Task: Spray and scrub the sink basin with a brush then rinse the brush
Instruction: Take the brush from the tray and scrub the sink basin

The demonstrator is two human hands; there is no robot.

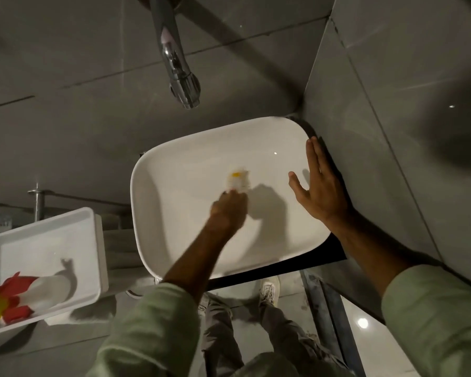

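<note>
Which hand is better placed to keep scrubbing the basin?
Left hand: its grip holds the blurred white-and-yellow brush inside the white ceramic sink basin. The right hand lies flat on the rim.

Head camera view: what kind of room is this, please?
Probably a bathroom: a white rounded-rectangle ceramic sink basin stands below a chrome metal tap, with grey glossy wall tiles around it.
</note>
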